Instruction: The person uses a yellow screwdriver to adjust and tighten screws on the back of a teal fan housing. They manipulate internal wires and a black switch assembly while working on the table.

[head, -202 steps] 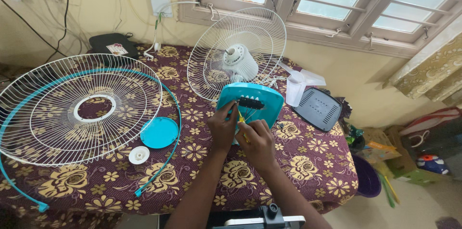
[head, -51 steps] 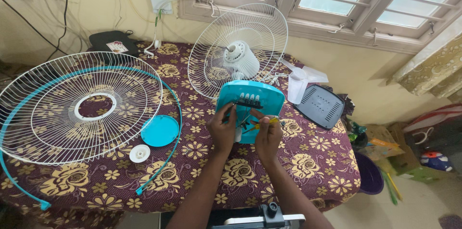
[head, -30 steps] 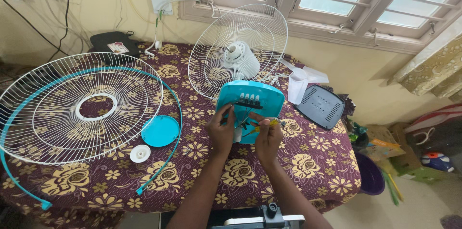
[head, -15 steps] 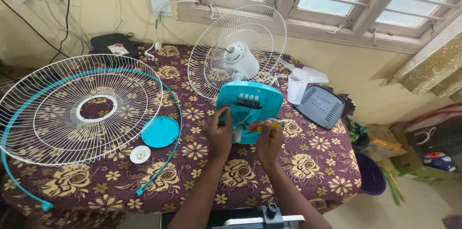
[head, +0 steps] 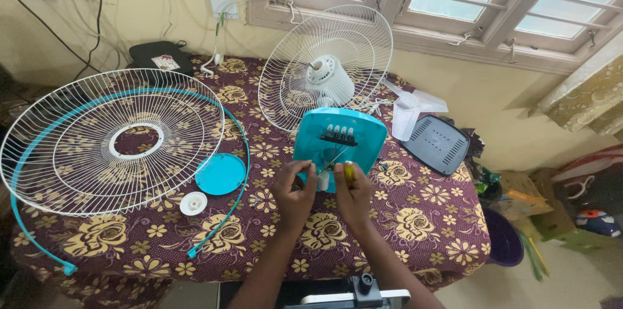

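Right now my left hand (head: pixel 293 187) pinches the lower edge of the turquoise fan base (head: pixel 337 142) near the middle of the surface (head: pixel 415 218), while my right hand (head: pixel 352 193) has its fingers closed around a yellow-handled screwdriver (head: pixel 348 171) touching that base. A white fan guard (head: pixel 107 140) lies towards the left edge.

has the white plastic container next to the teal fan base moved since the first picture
Yes. The white container was beside the dark grille panel earlier; it now sits farther back, toward the window wall.

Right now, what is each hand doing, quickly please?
Left hand: closed, fingers pinching at the teal fan base; what it pinches cannot be told.
Right hand: closed on a yellow-handled screwdriver.
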